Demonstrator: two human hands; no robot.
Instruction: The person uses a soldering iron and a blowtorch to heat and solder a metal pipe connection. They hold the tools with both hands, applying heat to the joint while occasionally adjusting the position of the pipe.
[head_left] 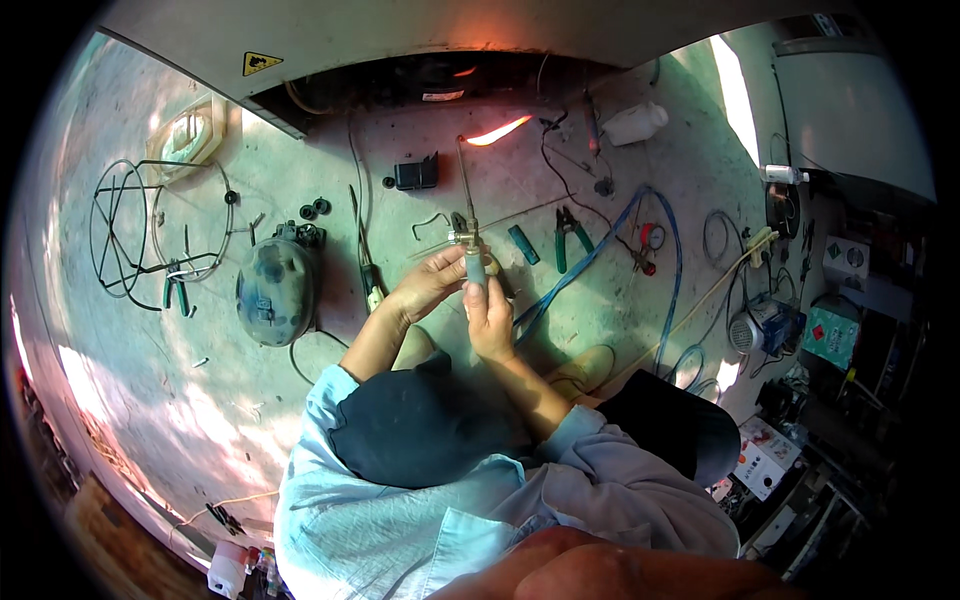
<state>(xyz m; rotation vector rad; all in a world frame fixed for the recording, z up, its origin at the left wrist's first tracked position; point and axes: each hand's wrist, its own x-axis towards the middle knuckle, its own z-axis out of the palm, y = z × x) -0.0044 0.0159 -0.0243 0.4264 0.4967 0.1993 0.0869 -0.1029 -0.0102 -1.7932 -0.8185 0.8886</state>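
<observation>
At the far left a bent wire frame is laid flat on the concrete floor, with green-handled pliers just beside it, apparently set aside within reach. Nearer the middle a rounded dark compressor is rested on the floor, well apart from the hands.

The left hand is curled around the lower part of a small cylindrical part, so that it is steadied from the side. The right hand is closed on the same part from below, the thumb pressed along it; a thin metal tube is held pointing away from the body, probably to keep its end in clear view. The part thus sits between both hands, above the knees.

Further right, green-handled cutters and a blue hose are left on the floor.
</observation>
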